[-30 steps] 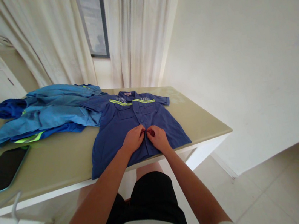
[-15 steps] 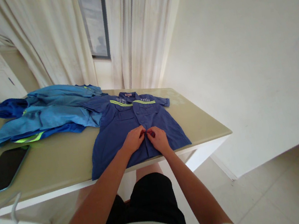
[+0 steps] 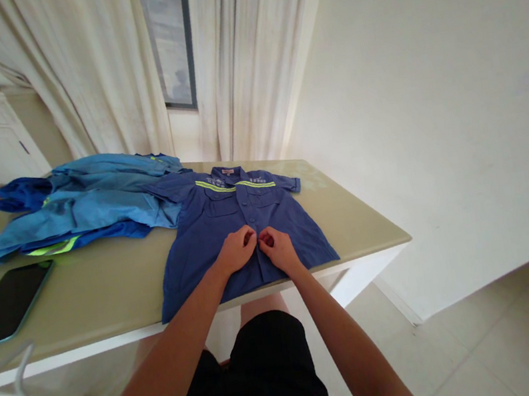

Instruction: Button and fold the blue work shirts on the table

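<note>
A dark blue short-sleeved work shirt (image 3: 221, 239) lies face up on the table, its collar pointing away from me and its hem at the front edge. Yellow-green reflective stripes cross its chest above two pockets. At the front placket, below the middle, my left hand (image 3: 238, 248) pinches the fabric from the left side. My right hand (image 3: 277, 247) faces it from the right, fingers curled together on the placket edge. The fingertips of both hands nearly meet; the button or buttonhole between them is too small to make out.
Light blue and dark blue garments (image 3: 92, 200) lie heaped at the left of the table (image 3: 359, 216). Nearer me is a black-screened tablet (image 3: 6, 305). A white cable (image 3: 21, 380) hangs at the lower left. A wall (image 3: 433, 115) stands to the right, curtains (image 3: 105, 69) behind.
Both hands stay at the same spot on the placket, with a slightly wider gap between their fingertips. The camera view has shifted a little; the shirt lies as before.
</note>
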A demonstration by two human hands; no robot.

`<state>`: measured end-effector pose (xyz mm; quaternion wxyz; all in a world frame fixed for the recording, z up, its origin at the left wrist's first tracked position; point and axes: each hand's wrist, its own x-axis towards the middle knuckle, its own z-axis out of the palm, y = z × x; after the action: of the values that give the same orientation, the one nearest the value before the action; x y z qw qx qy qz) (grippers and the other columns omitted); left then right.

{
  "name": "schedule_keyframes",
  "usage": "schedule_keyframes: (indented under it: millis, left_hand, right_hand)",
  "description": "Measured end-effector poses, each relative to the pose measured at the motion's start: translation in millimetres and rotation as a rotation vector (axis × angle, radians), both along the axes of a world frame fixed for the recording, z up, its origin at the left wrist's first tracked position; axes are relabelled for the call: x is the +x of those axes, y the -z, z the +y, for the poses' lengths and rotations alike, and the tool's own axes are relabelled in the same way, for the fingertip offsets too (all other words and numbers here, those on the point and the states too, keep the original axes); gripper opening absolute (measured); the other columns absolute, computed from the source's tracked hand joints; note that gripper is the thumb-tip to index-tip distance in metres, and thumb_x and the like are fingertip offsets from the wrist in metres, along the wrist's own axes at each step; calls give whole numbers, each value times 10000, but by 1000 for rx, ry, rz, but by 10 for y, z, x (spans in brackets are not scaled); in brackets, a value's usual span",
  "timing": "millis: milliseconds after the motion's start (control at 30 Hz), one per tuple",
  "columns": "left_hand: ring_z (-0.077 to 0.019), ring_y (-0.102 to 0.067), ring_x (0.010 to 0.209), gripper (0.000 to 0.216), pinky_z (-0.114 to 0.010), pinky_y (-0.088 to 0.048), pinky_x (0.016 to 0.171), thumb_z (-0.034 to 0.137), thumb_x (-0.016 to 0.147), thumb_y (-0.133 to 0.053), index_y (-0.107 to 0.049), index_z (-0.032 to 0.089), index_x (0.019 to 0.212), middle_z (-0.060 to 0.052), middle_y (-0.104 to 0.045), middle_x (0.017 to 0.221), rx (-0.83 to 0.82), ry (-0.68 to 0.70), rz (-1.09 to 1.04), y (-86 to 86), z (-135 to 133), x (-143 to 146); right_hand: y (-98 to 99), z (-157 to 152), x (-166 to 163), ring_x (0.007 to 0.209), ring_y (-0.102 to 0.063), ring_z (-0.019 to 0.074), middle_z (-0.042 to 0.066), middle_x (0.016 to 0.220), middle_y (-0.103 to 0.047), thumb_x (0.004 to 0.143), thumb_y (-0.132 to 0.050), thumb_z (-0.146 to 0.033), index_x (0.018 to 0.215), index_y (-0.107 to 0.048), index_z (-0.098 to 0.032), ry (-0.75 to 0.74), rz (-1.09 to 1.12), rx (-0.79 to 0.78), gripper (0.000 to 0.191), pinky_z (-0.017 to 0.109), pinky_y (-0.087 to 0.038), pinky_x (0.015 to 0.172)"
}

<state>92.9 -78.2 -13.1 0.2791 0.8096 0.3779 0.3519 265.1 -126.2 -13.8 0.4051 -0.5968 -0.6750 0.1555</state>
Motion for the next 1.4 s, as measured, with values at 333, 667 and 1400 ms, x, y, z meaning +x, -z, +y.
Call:
schedule_keyframes:
  millis: [333, 667, 1400]
  left_hand:
    - [-188, -718, 811, 131, -324, -554, 779, 250, 870, -632, -580, 223, 987, -30, -751, 894, -161, 27, -175, 70, 79, -5]
    - [-213, -621, 810, 267, -343, -465, 767, 345, 975, -575, -597, 210, 746, -61, -656, 829, 114, -120, 149, 30, 7, 31]
    - [-216, -628, 835, 289, -339, -462, 782, 353, 993, -565, -705, 193, 797, -69, -679, 847, 115, -96, 209, 47, 38, 37]
  right_hand:
    - [-19, -24, -29, 695, -626, 149, -9, 815, -720, 888, -665, -198, 910, -693, -218, 17, -80, -9, 40, 241, -446, 679]
    - [-39, -78, -44, 722, -612, 161, 7, 869, -709, 933, -620, -220, 906, -674, -227, 71, -171, 72, 61, 264, -433, 706]
    - [-47, -98, -64, 784, -620, 169, 14, 904, -702, 981, -599, -228, 930, -656, -229, 80, -264, 46, 76, 266, -414, 730]
